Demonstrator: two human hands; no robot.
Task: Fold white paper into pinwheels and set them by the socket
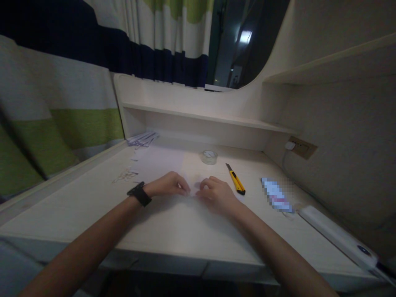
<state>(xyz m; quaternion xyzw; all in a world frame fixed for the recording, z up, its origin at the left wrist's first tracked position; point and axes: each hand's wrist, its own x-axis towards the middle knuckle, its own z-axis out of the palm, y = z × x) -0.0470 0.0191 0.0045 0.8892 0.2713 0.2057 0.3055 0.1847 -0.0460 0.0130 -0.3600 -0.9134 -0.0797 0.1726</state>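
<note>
Forearms: both enter from the bottom edge and meet at the middle of the frame; a dark watch (140,193) sits on the left wrist.
Left hand (168,184): fingers curled in tight, tips pressed down on the white paper (194,171) just left of centre.
Right hand (216,192): fingers bent almost closed, tips pinching the near edge of the same sheet, close beside the left fingertips.
White paper: lies flat on the desk (173,231) at mid-frame, reaching away from the hands; how much of it is folded cannot be told in the dim light.
Utility knife (235,179): yellow, right of the right hand, lying apart from it.
Blurred card (276,194): further right, pixelated, with a long white bar (337,236) toward the lower right.
Tape roll (209,156): clear, beyond the sheet, centre.
Paper scraps (125,176): left of the sheet; a striped stack (142,138) lies behind them near the shelf.
Curtain (62,82): striped, upper left.
</note>
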